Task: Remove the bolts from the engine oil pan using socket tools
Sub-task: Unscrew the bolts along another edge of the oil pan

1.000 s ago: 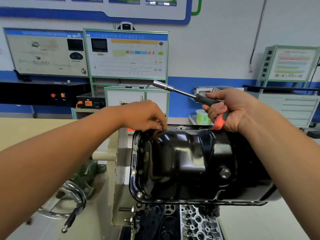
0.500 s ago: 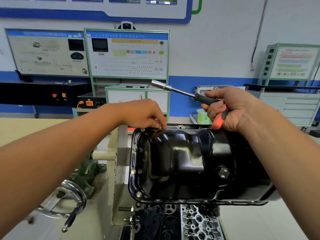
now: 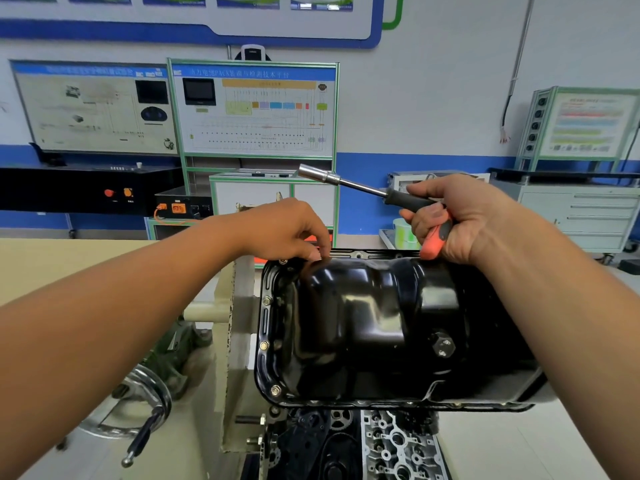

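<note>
While the black oil pan (image 3: 374, 327) sits bolted atop the engine, your right hand (image 3: 464, 220) grips the socket driver (image 3: 381, 194) above its far edge; your left hand (image 3: 287, 230) pinches something unseen at its far-left corner, beside a bolt (image 3: 283, 261).

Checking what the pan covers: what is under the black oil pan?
Below the oil pan an engine block shows, with sprockets and valve openings. Whatever sits directly beneath the pan is covered.
</note>
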The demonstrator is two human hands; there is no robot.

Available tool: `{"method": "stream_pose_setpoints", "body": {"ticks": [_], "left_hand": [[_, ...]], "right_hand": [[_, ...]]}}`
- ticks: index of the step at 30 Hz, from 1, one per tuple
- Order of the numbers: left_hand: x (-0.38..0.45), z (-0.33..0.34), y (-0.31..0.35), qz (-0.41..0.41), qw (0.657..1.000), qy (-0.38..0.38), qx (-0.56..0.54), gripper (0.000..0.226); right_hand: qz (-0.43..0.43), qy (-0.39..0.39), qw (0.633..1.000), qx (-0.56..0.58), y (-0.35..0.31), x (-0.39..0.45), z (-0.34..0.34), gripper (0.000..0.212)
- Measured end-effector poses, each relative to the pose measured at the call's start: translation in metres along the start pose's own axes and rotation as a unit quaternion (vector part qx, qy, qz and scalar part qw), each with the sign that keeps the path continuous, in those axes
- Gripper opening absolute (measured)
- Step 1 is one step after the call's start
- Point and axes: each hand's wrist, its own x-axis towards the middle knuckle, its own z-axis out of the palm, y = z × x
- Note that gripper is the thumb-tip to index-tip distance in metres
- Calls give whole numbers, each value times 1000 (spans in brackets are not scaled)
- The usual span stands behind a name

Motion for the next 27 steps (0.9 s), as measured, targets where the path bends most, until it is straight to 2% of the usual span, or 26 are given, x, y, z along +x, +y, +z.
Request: {"method": "stream_pose_setpoints", "body": {"ticks": [3, 8, 13, 18, 23, 25, 27], "left_hand": [[-1, 1, 1, -10, 1000, 23, -16, 9], [-2, -6, 4, -3, 998, -42, -37, 17], [-1, 2, 5, -30, 1000, 3, -6, 10], [-7, -4, 5, -21, 998, -35, -56, 18], [-6, 6, 3, -33, 999, 8, -5, 10], [-7, 7, 0, -40, 998, 27, -36, 8], [-10, 5, -1, -36, 997, 14, -68, 12]], "right_hand": [[3, 1, 1000, -9, 0, 1, 0, 19], [5, 1, 1000, -11, 0, -1, 1, 18], [7, 1, 1000, -25, 0, -2, 0, 20], [3, 2, 999, -33, 1, -4, 2, 16], [8, 0, 999, -42, 1, -5, 2, 18], [9, 0, 999, -45, 1, -5, 2, 18], [10, 0, 999, -48, 1, -5, 3, 18]]}}
